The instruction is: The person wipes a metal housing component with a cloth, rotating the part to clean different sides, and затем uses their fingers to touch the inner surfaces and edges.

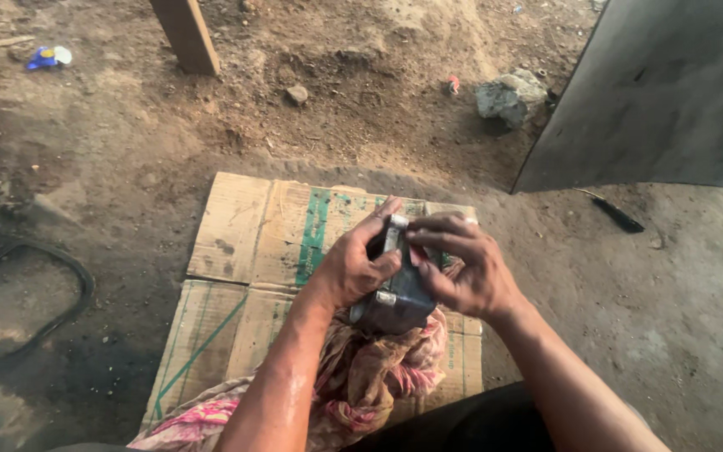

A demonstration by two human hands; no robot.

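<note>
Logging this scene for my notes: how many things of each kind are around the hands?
Dark metal part, held by left hand and right hand: 1
Patterned cloth: 1
Cardboard sheet: 1
Rubber loop: 1
Grey rock: 1
Total: 5

This looks like a rough outdoor work yard or roadside repair spot. The ground (127,151) is bare, oil-stained dirt strewn with stones (508,96) and scraps. A flattened cardboard sheet (253,243) serves as the work mat, a rubber loop (27,297) lies nearby, and a grey panel (663,92) stands beside it.
</note>
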